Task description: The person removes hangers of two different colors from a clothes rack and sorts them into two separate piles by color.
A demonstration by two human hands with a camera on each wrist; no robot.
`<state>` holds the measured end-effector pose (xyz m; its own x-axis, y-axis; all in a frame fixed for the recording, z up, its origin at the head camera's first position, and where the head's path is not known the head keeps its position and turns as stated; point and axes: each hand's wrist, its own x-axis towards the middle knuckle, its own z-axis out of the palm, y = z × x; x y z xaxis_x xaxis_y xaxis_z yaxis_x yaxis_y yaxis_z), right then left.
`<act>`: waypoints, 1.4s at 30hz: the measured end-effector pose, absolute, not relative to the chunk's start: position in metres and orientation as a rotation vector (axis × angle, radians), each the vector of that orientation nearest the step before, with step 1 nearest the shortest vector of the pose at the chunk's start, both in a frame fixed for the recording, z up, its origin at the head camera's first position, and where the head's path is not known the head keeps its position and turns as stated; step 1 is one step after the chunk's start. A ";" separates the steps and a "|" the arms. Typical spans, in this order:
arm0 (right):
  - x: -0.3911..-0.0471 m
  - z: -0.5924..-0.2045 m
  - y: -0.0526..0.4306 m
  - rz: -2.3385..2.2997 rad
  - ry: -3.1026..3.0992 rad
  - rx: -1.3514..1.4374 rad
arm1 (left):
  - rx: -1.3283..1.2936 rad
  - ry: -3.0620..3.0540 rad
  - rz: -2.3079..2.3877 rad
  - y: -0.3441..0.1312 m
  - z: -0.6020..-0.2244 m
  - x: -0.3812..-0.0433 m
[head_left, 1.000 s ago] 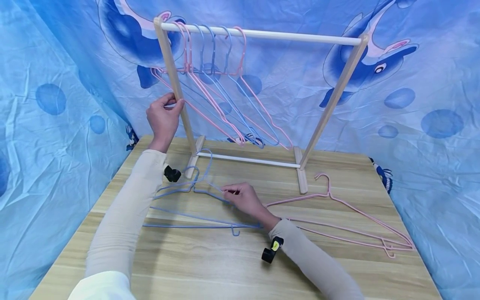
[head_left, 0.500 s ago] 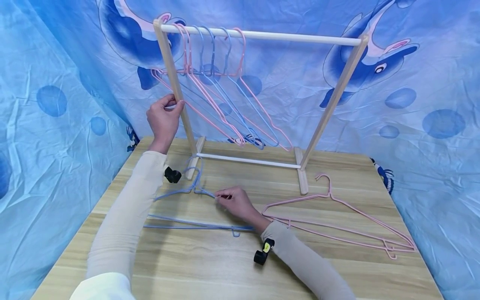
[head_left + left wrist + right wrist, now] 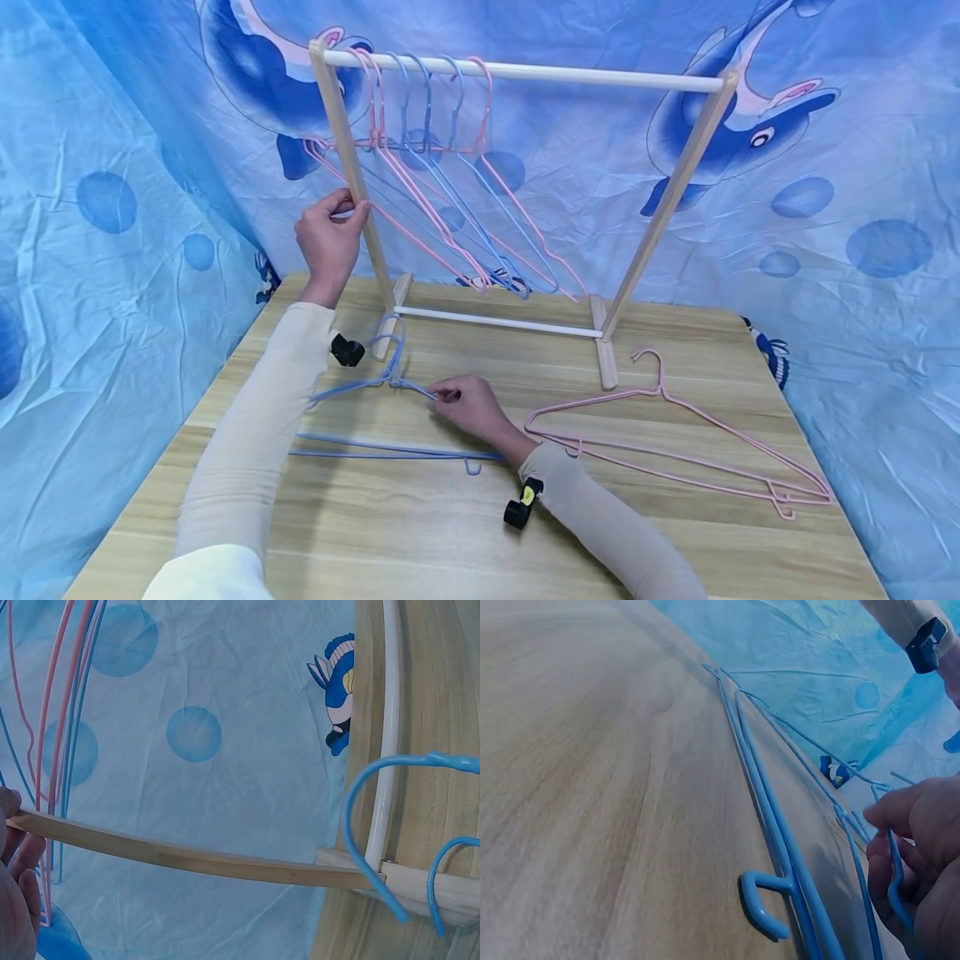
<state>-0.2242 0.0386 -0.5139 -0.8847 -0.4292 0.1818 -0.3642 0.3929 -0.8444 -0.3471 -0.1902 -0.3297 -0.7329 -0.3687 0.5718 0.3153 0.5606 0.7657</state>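
Note:
My left hand (image 3: 330,237) pinches the left wooden post (image 3: 341,142) of a small clothes rack. My right hand (image 3: 472,408) pinches the right shoulder of a blue clothes hanger (image 3: 895,881). In the head view this hanger nearly lines up with a second blue hanger (image 3: 864,900) on the table; whether the two touch, I cannot tell. Their left ends are hidden behind my left forearm. Both hooks lie by the rack's left foot (image 3: 385,333). In the left wrist view, the post (image 3: 187,855) runs from my fingertips (image 3: 9,799) down to the foot.
Several pink and blue hangers (image 3: 480,217) hang from the left half of the white top rail (image 3: 570,73). Two pink hangers (image 3: 660,396) lie overlapping on the table's right side. A blue patterned cloth (image 3: 840,275) surrounds the wooden table (image 3: 420,525).
My right hand has moved left and slightly down, bringing the pinched blue hanger down almost in line with the other one. My left hand stays on the post.

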 end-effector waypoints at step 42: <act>-0.221 -0.471 0.138 -1.881 2.423 -0.494 | 0.007 -2.052 -1.223 -0.190 -0.330 -0.346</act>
<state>-0.2209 0.1379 -0.4707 -0.9489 -0.2688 0.1653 -0.2268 0.2169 -0.9495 -0.3462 -0.1899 -0.3301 -0.7298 -0.3541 0.5848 0.3460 0.5463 0.7627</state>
